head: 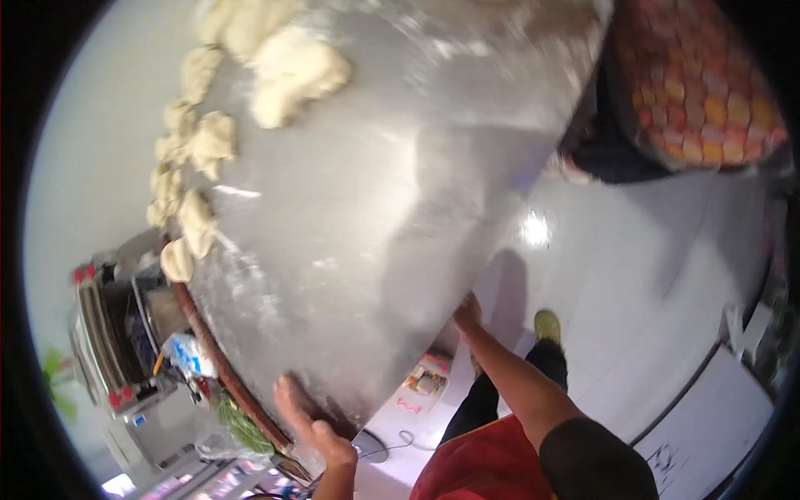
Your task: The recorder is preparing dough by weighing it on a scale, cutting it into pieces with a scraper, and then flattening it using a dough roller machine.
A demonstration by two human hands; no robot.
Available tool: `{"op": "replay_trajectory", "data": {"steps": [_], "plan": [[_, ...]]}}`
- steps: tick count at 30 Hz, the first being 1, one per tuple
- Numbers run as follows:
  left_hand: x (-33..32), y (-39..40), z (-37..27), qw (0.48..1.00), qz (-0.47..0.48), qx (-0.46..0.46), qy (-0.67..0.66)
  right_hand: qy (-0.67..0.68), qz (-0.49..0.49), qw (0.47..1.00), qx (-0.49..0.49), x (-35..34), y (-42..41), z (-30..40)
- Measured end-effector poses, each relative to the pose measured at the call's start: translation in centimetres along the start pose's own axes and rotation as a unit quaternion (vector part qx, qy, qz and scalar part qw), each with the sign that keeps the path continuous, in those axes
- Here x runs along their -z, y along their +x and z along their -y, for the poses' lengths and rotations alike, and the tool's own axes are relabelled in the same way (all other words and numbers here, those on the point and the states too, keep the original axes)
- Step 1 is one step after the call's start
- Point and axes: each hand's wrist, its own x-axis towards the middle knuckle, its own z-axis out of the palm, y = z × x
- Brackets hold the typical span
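Note:
Before me is a stainless steel table [337, 200], its top dusted with white flour. My left hand [306, 415] is at the near left corner of the tabletop, thumb apart from the fingers and nothing held. At the right edge of the table is my right hand [467, 312]; its fingers are partly hidden, and whether they grip the edge is unclear. A large lump of pale dough [300, 75] lies toward the far left. Several smaller dough pieces [199, 222] run along the left side, away from both hands.
A long brown rod [209, 350] follows the table's left edge. Beyond it are a metal appliance [112, 337], a plastic bag [187, 355] and green vegetables [244, 422]. A person in a patterned garment [706, 106] is at the far right. A marked white panel [706, 412] stands right.

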Motion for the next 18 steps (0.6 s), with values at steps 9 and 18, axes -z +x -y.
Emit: {"op": "replay_trajectory", "data": {"steps": [9, 18], "plan": [[-0.7, 0.9, -2.7, 0.980, 0.060, -0.069, 0.176, 0.106, 0.059, 0.992, -0.027, 31.2, -9.5, 5.2], [-0.1, 0.9, -2.6, 0.981, 0.046, -0.034, 0.186, -0.183, 0.061, 0.974, 0.121, 30.9, -18.7, 26.6]]}}
